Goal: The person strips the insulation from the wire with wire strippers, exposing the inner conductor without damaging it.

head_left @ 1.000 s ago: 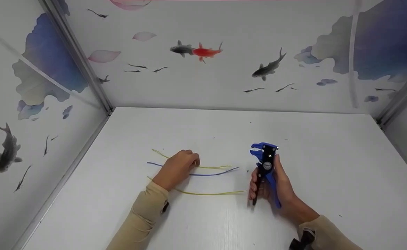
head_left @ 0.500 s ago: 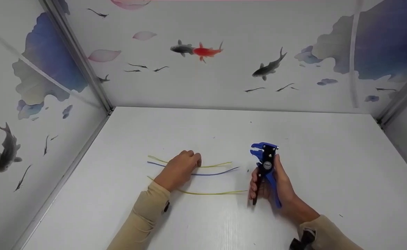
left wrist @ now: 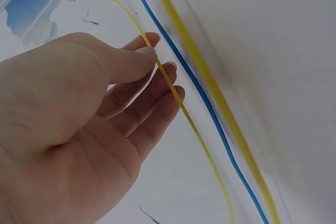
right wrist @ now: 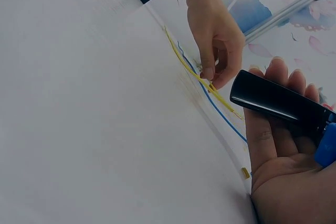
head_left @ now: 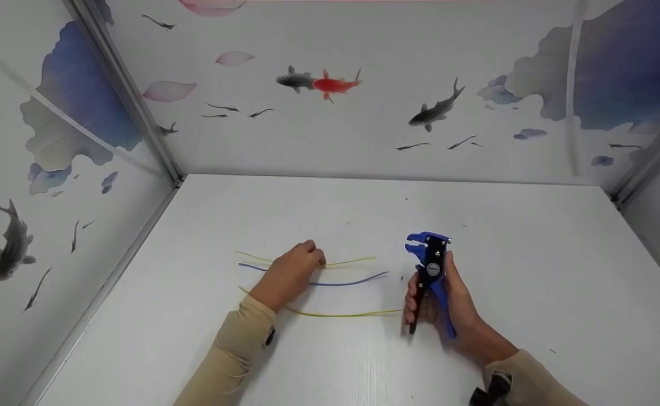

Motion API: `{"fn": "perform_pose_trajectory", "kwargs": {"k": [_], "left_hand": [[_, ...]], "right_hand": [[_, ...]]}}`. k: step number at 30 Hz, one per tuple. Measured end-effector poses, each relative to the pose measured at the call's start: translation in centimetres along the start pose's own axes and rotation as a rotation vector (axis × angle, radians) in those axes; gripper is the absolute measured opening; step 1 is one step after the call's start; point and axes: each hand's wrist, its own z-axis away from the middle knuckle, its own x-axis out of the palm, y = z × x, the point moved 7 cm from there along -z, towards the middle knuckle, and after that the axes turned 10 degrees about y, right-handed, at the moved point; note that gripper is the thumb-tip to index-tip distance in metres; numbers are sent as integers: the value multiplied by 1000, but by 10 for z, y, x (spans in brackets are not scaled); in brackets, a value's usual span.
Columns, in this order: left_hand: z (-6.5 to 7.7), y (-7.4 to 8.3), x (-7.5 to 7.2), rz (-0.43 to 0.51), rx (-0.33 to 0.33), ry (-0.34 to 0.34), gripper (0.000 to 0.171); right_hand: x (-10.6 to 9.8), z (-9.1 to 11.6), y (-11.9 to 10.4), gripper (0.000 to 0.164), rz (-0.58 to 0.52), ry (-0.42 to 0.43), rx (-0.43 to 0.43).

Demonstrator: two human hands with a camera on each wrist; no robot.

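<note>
My left hand (head_left: 288,276) pinches a thin yellow wire (left wrist: 195,130) between thumb and fingertips, near its middle. This wire is the farthest of three. A blue wire (head_left: 338,284) lies on the table just nearer, passing behind the hand and apart from the fingertips. Closest to me is a second yellow wire (head_left: 332,315), partly covered by the left wrist. At the right, my right hand (head_left: 462,310) holds a blue and black wire stripper (head_left: 434,251) upright by its handles, fingers wrapped around the black one (right wrist: 278,98). The stripper's blue jaws are apart, with nothing between them.
The white table (head_left: 532,254) is bounded by a printed back wall (head_left: 363,141) and side walls. Tiny scraps (head_left: 553,351) are scattered on it. A small yellow piece (right wrist: 245,173) shows beside the right hand in the right wrist view.
The pinched yellow wire has turned: its left end came nearer and its right end moved away from me. My left hand shifted very slightly. The right hand and stripper stay in place.
</note>
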Motion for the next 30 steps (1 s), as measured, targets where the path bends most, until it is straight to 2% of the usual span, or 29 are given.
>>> {"fn": "perform_pose_trajectory", "kwargs": {"k": [12,19,30], "left_hand": [[-6,2,-5,-3,10,90,22],[-12,10,-15,2,62,196,18],[-16,21,-25,30,115,294,17]], "right_hand": [[1,-1,-1,95,-11,-25,0],[1,-1,0,95,-16,-29,-3],[3,0,-2,96,-31,-48,-4]]}}
